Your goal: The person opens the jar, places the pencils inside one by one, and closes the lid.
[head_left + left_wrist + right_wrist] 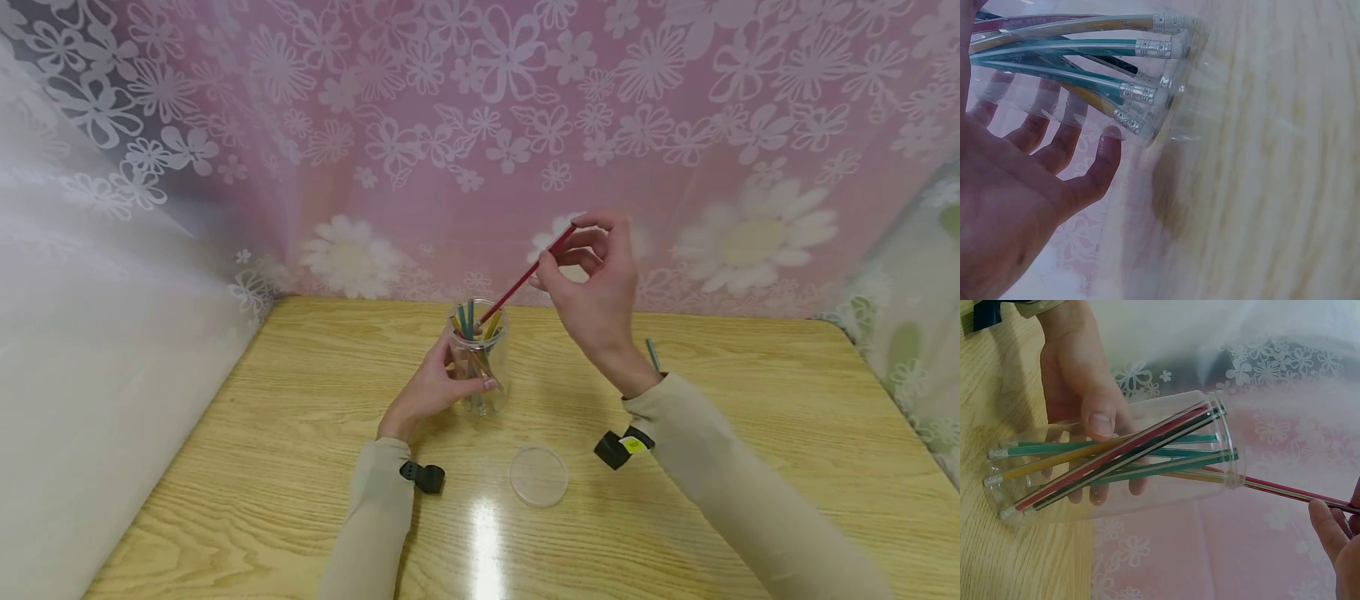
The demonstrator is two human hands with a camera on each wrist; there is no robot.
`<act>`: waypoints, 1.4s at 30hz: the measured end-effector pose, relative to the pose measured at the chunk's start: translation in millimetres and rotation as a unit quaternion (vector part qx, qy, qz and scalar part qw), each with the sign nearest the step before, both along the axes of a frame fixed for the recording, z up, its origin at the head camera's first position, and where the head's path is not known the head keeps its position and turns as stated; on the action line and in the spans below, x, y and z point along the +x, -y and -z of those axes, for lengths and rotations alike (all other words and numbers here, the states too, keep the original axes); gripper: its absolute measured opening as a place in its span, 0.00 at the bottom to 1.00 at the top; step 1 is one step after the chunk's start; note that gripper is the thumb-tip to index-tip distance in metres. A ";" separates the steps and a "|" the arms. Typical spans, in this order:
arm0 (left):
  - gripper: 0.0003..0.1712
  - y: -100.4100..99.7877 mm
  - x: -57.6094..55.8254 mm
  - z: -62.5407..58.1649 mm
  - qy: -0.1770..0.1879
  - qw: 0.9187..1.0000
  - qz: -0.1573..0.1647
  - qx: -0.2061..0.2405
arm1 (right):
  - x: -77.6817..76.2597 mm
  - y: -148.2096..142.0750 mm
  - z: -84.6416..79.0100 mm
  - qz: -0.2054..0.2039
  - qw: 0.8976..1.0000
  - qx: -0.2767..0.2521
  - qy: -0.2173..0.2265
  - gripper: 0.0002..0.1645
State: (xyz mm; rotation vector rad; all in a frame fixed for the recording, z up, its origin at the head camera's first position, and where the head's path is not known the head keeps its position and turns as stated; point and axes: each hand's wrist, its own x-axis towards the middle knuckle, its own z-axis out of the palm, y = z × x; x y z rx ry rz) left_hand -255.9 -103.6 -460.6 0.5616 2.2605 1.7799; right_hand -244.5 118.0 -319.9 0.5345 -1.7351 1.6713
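A clear jar [500, 371] holds several pencils [1147, 450], coloured teal, yellow, red and dark, with their eraser ends at the bottom. My left hand [431, 387] grips the jar's side, thumb across the front and fingers behind. Whether the base touches the table cannot be told. My right hand [597, 292], up and to the right of the jar, pinches a red pencil [521, 283] near its upper end. That pencil slants down to the left, and its lower end sits just inside the jar's mouth [1235, 444].
A round clear lid [538, 477] lies flat on the wooden table [300, 450], nearer me than the jar. Beyond the right sleeve a teal pencil [652, 354] shows, partly hidden. A flowered pink curtain [420, 192] hangs behind the table.
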 end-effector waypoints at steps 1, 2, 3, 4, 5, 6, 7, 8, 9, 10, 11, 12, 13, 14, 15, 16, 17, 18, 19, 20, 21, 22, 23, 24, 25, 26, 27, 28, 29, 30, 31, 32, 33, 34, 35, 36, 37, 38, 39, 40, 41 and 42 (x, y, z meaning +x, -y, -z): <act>0.52 0.0 0.0 0.0 0.000 1.000 -0.001 -0.001 | 0.0 0.8 1.0 0.001 1.000 0.008 0.001 0.25; 0.53 0.1 0.0 0.0 0.001 1.000 -0.001 -0.002 | -0.3 1.4 2.2 0.001 1.000 0.016 0.002 0.25; 0.53 0.2 0.1 -0.1 0.002 1.000 -0.002 -0.003 | -0.2 2.0 3.1 0.004 1.000 0.026 0.002 0.25; 0.53 0.1 0.2 -0.3 0.002 1.000 -0.002 -0.003 | -0.1 2.7 3.9 0.007 0.999 0.036 0.002 0.26; 0.53 0.1 0.3 -0.3 0.002 1.000 -0.003 -0.003 | 0.1 3.5 4.7 0.008 0.999 0.046 0.003 0.26; 0.53 0.1 0.6 -0.6 0.003 1.000 -0.003 -0.003 | 0.4 4.3 5.5 0.008 0.999 0.053 0.005 0.26; 0.53 -0.1 0.5 -0.6 0.003 1.000 -0.003 -0.003 | 0.6 5.4 6.6 0.009 0.998 0.061 0.008 0.26; 0.52 -0.1 0.5 -0.7 0.004 1.000 -0.004 -0.002 | 0.7 6.3 7.6 0.011 0.997 0.070 0.011 0.26; 0.51 -0.2 0.5 -0.7 0.004 1.000 -0.004 -0.001 | 1.0 7.4 8.5 0.016 0.996 0.081 0.014 0.26; 0.51 -0.2 0.3 -0.6 0.004 1.000 -0.005 -0.001 | 1.2 8.5 9.6 0.018 0.996 0.090 0.017 0.27; 0.50 -0.3 0.1 -0.5 0.004 1.000 -0.004 0.001 | 1.3 9.6 10.9 0.020 0.995 0.098 0.020 0.27; 0.49 -0.4 -0.2 -0.3 0.003 1.000 -0.003 0.002 | 1.3 10.7 12.3 0.022 0.994 0.108 0.022 0.27; 0.49 -0.5 -0.4 -0.2 0.001 1.000 -0.002 0.003 | 1.4 11.7 13.8 0.026 0.992 0.118 0.024 0.27; 0.49 -0.4 -0.5 0.0 0.002 1.000 -0.001 0.004 | 1.6 12.5 14.9 0.028 0.991 0.127 0.025 0.28; 0.49 -0.4 -0.6 0.0 0.001 1.000 0.000 0.005 | 1.8 13.3 16.2 0.029 0.990 0.135 0.026 0.27; 0.49 -0.5 -0.5 0.0 0.000 1.000 0.001 0.005 | 2.0 14.1 17.5 0.028 0.989 0.141 0.027 0.27; 0.48 -0.5 -0.5 0.0 -0.001 1.000 0.002 0.005 | 2.2 14.9 18.7 0.027 0.988 0.147 0.030 0.27; 0.48 -0.5 -0.6 0.2 -0.001 1.000 0.001 0.005 | 2.5 15.5 19.8 0.025 0.988 0.152 0.032 0.27; 0.48 -0.4 -0.5 0.3 -0.003 1.000 0.001 0.004 | 2.7 16.2 20.7 0.022 0.987 0.156 0.035 0.27; 0.48 -0.2 -0.5 0.4 -0.003 1.000 0.000 0.003 | 2.8 16.8 21.6 0.021 0.986 0.159 0.038 0.26; 0.47 -0.1 -0.4 0.3 -0.006 1.000 0.001 0.003 | 2.8 17.3 22.5 0.020 0.986 0.163 0.042 0.25; 0.47 -0.5 1.6 -3.4 -0.003 1.000 0.001 0.002 | 2.8 17.7 23.3 0.020 0.985 0.167 0.045 0.24; 0.47 -0.4 1.6 -3.4 -0.004 1.000 0.000 0.002 | 2.6 18.0 24.2 0.021 0.984 0.171 0.046 0.22; 0.47 -0.2 1.7 -3.4 -0.004 1.000 0.000 0.000 | 2.6 18.1 25.2 0.022 0.983 0.176 0.046 0.21; 0.47 0.0 1.8 -3.3 -0.003 1.000 0.000 -0.001 | 2.6 18.1 26.0 0.023 0.982 0.182 0.046 0.19; 0.47 0.0 1.7 -3.2 -0.002 1.000 0.000 -0.001 | 2.6 18.1 27.2 0.026 0.981 0.189 0.047 0.17; 0.47 0.1 1.7 -3.0 -0.001 1.000 0.000 -0.002 | 2.7 18.0 28.4 0.028 0.979 0.196 0.047 0.16; 0.47 0.1 1.7 -2.8 0.000 1.000 -0.001 -0.002 | 2.9 17.9 29.7 0.028 0.978 0.203 0.046 0.14; 0.47 0.7 -0.2 1.2 -0.002 1.000 -0.001 -0.002 | 3.0 17.9 31.0 0.029 0.976 0.210 0.046 0.13; 0.48 0.8 -0.2 1.6 -0.001 1.000 -0.002 -0.001 | 3.2 17.9 32.2 0.029 0.975 0.216 0.048 0.12; 0.48 0.7 -0.4 1.9 -0.002 1.000 -0.001 0.000 | 3.2 18.0 33.4 0.029 0.974 0.220 0.050 0.10; 0.47 0.6 -0.3 2.1 -0.002 1.000 0.000 0.001 | 3.1 17.9 34.7 0.028 0.973 0.225 0.053 0.09; 0.47 0.5 -0.2 2.1 -0.002 1.000 -0.001 0.002 | 3.1 17.9 35.6 0.027 0.971 0.230 0.055 0.08; 0.47 0.3 -0.2 2.1 -0.003 1.000 -0.001 0.002 | 3.0 17.8 36.5 0.025 0.970 0.234 0.058 0.07; 0.46 0.1 -0.1 2.0 -0.003 1.000 -0.002 0.001 | 2.7 17.8 37.5 0.024 0.969 0.238 0.061 0.06; 0.46 0.0 0.1 1.9 -0.004 1.000 -0.002 0.002 | 2.4 17.7 38.7 0.022 0.967 0.244 0.065 0.06; 0.45 -0.1 0.3 1.7 -0.003 1.000 -0.003 0.001 | 2.3 17.6 39.6 0.022 0.965 0.250 0.070 0.05; 0.45 -0.2 0.7 1.3 -0.003 1.000 -0.004 0.001 | 2.3 17.5 40.6 0.021 0.963 0.257 0.075 0.04; 0.45 -0.2 1.0 1.1 -0.003 1.000 -0.005 0.000 | 2.3 17.4 41.7 0.020 0.962 0.263 0.079 0.04; 0.45 -0.3 1.3 0.9 -0.003 1.000 -0.005 0.001 | 2.4 17.2 42.7 0.018 0.960 0.267 0.080 0.03; 0.45 -0.3 1.5 0.7 -0.002 1.000 -0.005 0.001 | 2.5 17.1 43.5 0.017 0.958 0.273 0.082 0.03; 0.45 -0.4 1.8 0.5 -0.002 1.000 -0.005 0.002 | 2.9 16.9 44.2 0.016 0.957 0.277 0.084 0.03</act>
